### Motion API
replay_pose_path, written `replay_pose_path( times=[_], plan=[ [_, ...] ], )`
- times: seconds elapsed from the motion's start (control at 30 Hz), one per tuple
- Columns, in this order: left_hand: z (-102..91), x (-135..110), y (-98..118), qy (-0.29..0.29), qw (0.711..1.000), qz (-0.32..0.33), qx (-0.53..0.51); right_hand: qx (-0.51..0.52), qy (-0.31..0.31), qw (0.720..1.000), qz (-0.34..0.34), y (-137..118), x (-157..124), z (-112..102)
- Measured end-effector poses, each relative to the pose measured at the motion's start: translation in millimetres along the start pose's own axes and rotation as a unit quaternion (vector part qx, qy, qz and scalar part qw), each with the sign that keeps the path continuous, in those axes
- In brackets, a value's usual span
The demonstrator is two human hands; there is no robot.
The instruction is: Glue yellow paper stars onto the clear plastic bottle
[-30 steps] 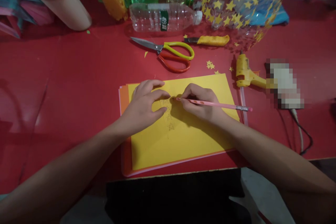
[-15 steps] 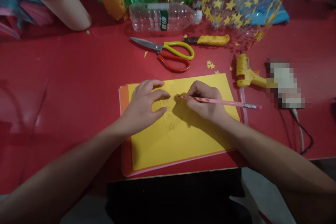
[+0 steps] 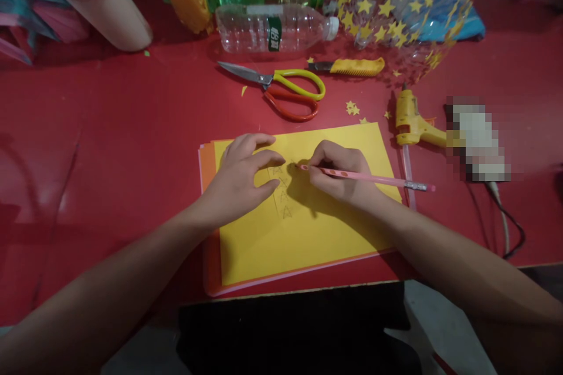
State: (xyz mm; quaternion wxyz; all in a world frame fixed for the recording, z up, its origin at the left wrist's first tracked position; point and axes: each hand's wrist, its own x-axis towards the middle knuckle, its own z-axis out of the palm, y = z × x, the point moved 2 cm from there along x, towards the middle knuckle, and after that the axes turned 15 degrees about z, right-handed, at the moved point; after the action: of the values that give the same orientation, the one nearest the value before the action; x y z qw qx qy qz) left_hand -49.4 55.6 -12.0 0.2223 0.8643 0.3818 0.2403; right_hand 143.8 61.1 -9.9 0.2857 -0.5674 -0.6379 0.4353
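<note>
A pink pencil (image 3: 373,177) with an eraser end is held in my right hand (image 3: 341,170), its fingers closed round the shaft. Its tip meets a sheet of yellow paper (image 3: 316,240), beside a column of small star outlines (image 3: 284,194) drawn in pencil. My left hand (image 3: 244,179) rests on the left part of the sheet, fingers spread and curved, holding nothing. Under the yellow sheet lie orange paper (image 3: 212,246) and a pale pink sheet, their edges showing at the left and bottom.
Beyond the paper lie scissors (image 3: 281,85), a yellow utility knife (image 3: 356,67) and small cut stars (image 3: 352,109). A yellow glue gun (image 3: 407,120) sits at right, near a pixelated object with a cable. Plastic bottles (image 3: 255,29) and a star-covered clear object (image 3: 382,9) stand at the back.
My right hand and the pencil have shifted slightly left; the tip is a little lower and the eraser end has dipped. My left hand stays in place.
</note>
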Motion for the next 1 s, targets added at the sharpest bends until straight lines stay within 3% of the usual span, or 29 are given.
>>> replay_pose_path(
  times=[0.3, 0.6, 0.73, 1.0],
  plan=[
    [-0.3, 0, 0, -0.005, 1.0, -0.002, 0.007, -0.02, -0.029, 0.999, -0.042, 0, 0, 1],
    [-0.1, 0, -1, -0.004, 1.0, 0.006, 0.012, -0.037, -0.062, 0.997, -0.042, -1, -1, 2],
    [0.1, 0, -1, -0.01, 1.0, 0.004, 0.017, -0.026, -0.066, 0.997, -0.026, -1, 1, 1],
    [0.8, -1, 0, -0.013, 1.0, 0.005, 0.025, 0.129, -0.05, 0.987, 0.079, -2, 1, -8]
  ],
)
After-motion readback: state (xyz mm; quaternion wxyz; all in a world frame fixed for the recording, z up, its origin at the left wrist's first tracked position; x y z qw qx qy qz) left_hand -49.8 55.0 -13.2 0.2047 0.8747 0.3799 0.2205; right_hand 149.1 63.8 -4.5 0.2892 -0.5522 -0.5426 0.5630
